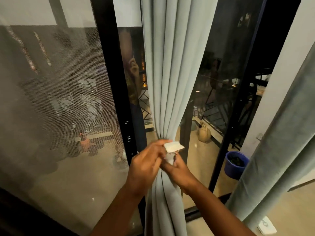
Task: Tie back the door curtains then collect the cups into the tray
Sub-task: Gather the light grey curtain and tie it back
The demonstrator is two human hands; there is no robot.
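**Curtain gathered at mid-height, both hands on the tie**

Left hand [146, 165]: fingers curled, pinching the upper end of the tie [173, 145] against the gathered fabric; the hand lies just left of the bundle, touching it.

Right hand [179, 169]: fingers curled round the curtain [172, 74] from the right at the gather, just under the tie's lower end; whether it also pinches that end cannot be told, as motion blur smears the fingertips.

Tie: pale cloth strip, one flat end pointing right and slightly up, a second piece hanging down between the two hands. No writing legible on it.

Curtain: pale grey-blue, long axis vertical, pleats running top to bottom, drawn in to a narrow waist at the hands and spreading again below. It hangs in front of the dark door frame [109, 65], between the two glass panes.

Second curtain [279, 150]: same cloth, far right, leaning up and to the right, well apart from the hands.

White device [266, 225]: on the floor at the second curtain's foot; markings unreadable.

Mesh screen [51, 99]: left of the frame.

Blue pot [236, 165]: beyond the glass, right of the gathered curtain.

Tan bag [204, 133]: farther out on the floor.
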